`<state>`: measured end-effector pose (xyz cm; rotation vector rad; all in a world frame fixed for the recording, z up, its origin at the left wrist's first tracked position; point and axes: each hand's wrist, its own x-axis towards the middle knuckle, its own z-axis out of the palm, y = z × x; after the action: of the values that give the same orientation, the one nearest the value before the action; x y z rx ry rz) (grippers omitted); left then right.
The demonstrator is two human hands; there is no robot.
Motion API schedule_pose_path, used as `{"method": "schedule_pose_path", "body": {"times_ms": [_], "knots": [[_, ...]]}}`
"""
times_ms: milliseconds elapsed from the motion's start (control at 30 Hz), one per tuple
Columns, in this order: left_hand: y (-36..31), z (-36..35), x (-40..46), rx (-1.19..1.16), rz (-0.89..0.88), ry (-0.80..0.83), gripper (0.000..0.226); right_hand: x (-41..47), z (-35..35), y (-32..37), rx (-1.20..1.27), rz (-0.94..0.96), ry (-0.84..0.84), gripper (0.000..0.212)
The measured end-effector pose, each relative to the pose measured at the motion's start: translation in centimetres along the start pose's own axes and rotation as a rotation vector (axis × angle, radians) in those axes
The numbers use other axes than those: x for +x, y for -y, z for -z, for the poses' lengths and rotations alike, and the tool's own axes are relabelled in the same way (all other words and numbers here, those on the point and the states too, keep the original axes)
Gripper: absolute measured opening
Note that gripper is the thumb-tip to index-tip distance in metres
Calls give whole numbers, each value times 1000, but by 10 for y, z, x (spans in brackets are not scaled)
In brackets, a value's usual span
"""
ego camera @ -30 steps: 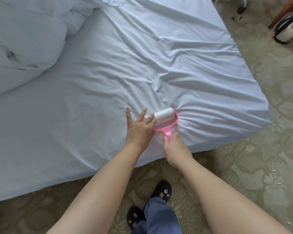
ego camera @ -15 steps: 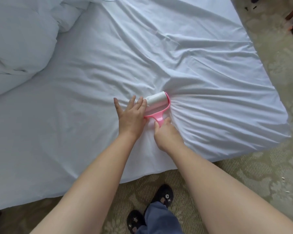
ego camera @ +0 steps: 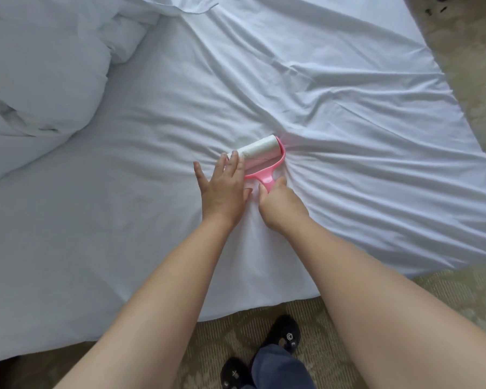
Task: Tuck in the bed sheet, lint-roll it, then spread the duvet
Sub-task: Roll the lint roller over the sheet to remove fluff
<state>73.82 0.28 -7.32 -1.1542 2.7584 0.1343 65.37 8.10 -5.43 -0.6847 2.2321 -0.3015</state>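
The right hand (ego camera: 281,203) gripped the lint roller (ego camera: 260,158) handle; the left hand (ego camera: 222,186) lay flat, fingers straight, probably steadying the sheet (ego camera: 348,113)

Both bare forearms reach forward, side by side; the left hand (ego camera: 224,189) lies flat, fingers straight and slightly spread, palm down; the right hand (ego camera: 278,202), just beside it, is curled in a grip, knuckles up.
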Motion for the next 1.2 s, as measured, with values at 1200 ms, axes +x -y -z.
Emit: {"method": "schedule_pose_path", "body": {"times_ms": [1200], "knots": [[-79,-8,-125,-572,-139,-278,36,-130,-27,-106,100,-173,-174,44]]}}
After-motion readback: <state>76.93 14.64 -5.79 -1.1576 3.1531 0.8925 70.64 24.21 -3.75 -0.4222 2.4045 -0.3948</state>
